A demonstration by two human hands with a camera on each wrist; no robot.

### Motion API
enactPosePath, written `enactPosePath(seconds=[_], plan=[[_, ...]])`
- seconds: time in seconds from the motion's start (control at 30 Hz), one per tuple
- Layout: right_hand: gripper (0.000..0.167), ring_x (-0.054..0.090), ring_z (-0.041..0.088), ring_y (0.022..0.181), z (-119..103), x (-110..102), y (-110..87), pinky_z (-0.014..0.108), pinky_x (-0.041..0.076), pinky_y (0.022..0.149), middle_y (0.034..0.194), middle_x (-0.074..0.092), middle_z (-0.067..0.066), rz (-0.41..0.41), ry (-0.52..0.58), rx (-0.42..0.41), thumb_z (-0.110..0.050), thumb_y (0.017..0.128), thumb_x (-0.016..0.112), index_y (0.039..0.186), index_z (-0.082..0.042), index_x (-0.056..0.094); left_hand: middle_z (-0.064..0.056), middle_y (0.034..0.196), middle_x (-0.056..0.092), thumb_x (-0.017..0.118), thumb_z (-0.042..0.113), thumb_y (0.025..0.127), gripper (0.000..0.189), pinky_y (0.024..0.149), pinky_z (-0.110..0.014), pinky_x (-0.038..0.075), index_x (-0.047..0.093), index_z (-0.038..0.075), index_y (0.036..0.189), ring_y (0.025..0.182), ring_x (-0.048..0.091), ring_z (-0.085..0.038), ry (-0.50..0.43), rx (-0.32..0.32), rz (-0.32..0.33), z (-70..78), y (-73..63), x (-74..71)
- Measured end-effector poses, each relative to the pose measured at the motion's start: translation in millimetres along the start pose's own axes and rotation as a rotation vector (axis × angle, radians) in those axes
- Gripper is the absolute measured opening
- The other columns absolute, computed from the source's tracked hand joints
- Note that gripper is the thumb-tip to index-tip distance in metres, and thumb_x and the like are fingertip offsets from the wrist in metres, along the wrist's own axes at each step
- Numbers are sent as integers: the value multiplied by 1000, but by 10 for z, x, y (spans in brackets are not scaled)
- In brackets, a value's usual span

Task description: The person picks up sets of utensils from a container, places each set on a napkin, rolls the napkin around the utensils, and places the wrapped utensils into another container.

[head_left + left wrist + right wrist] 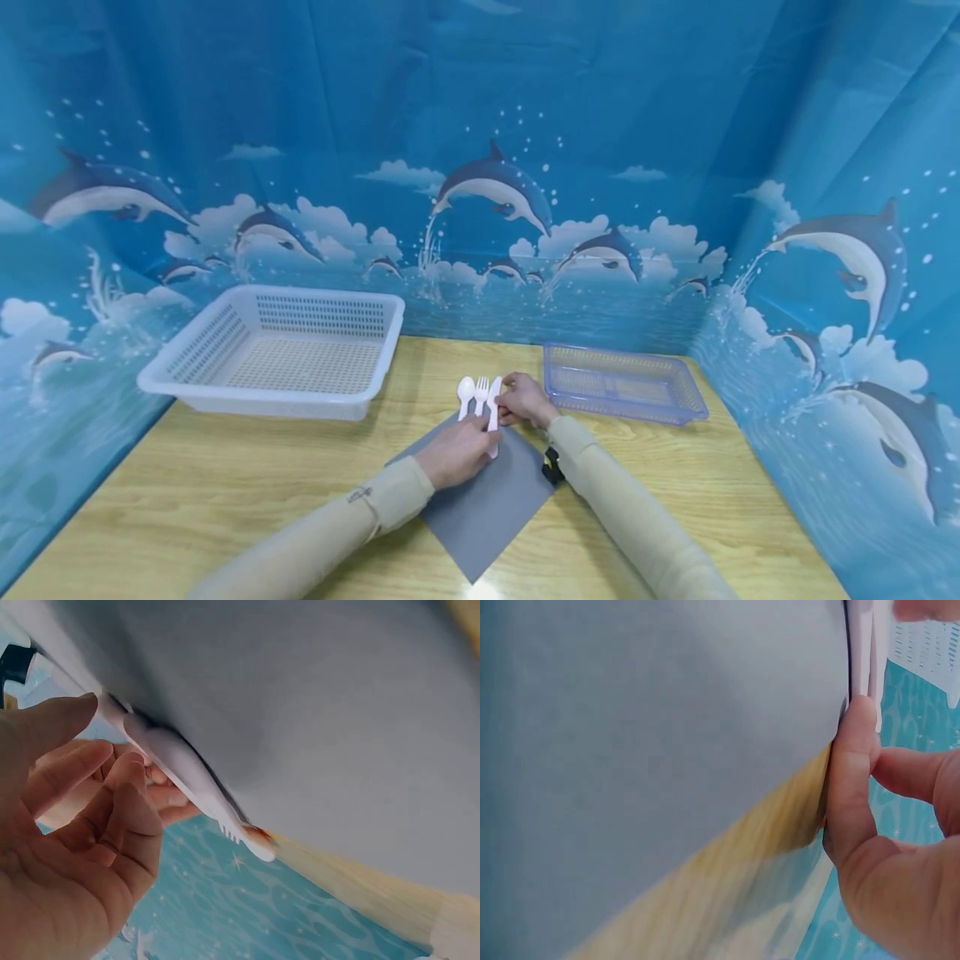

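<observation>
On a grey square sheet (487, 517), a white plastic spoon (466, 390), fork (482, 390) and knife (494, 392) lie side by side, their heads past its far corner. My left hand (459, 450) is over the lower handles, with the knife's handle between its thumb and curled fingers. From the right, my right hand (527, 400) pinches the knife near its blade. In the right wrist view its index finger (851, 780) runs along the cutlery and the thumb meets it. The left hand hides the spoon and fork handles.
A white perforated basket (386, 354) stands at the back left of the wooden table (247, 492). At the back right is a shallow, clear purplish basket (693, 412). A blue dolphin-print curtain (360, 100) closes off the back and sides.
</observation>
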State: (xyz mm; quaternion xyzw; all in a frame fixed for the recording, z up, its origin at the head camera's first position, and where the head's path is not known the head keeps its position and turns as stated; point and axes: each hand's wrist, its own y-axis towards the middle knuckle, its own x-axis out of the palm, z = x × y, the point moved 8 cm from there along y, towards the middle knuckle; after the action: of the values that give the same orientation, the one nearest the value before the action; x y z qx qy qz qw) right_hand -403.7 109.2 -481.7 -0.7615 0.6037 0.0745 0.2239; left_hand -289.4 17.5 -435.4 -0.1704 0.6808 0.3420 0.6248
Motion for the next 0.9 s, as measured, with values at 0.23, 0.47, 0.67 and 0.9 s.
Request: enactPosePath(seconds=[0.23, 0.47, 0.67, 0.9], plan=[[53, 61, 12, 54, 16, -22, -34, 29, 58, 57, 84, 63, 12, -24, -27, -12, 6, 91, 57, 140, 11, 39, -6, 86, 62, 74, 12, 82, 18, 65, -31, 49, 71, 9, 100, 79, 58, -20, -28, -16, 64, -118, -77, -62], [51, 62, 12, 58, -37, -7, -77, 28, 57, 57, 86, 65, 12, -44, -154, -68, 3, 91, 60, 139, 9, 45, -8, 93, 64, 75, 12, 82, 23, 66, -30, 51, 71, 7, 104, 81, 61, -20, -43, -40, 43, -209, -125, -54], [54, 60, 13, 60, -75, -19, -98, 28, 57, 56, 88, 62, 12, -25, -163, -99, 3, 89, 64, 139, 1, 45, -7, 93, 63, 76, 17, 84, 23, 65, -28, 50, 71, 8, 104, 81, 60, -18, -74, -91, 6, -313, -144, -22], [48, 60, 13, 63, -73, -13, -97, 27, 57, 56, 88, 62, 11, -16, -184, -103, 2, 88, 67, 133, -1, 52, -8, 93, 61, 77, 16, 81, 23, 65, -33, 51, 71, 8, 102, 79, 60, -20, -122, -95, 9, -360, -165, -60]])
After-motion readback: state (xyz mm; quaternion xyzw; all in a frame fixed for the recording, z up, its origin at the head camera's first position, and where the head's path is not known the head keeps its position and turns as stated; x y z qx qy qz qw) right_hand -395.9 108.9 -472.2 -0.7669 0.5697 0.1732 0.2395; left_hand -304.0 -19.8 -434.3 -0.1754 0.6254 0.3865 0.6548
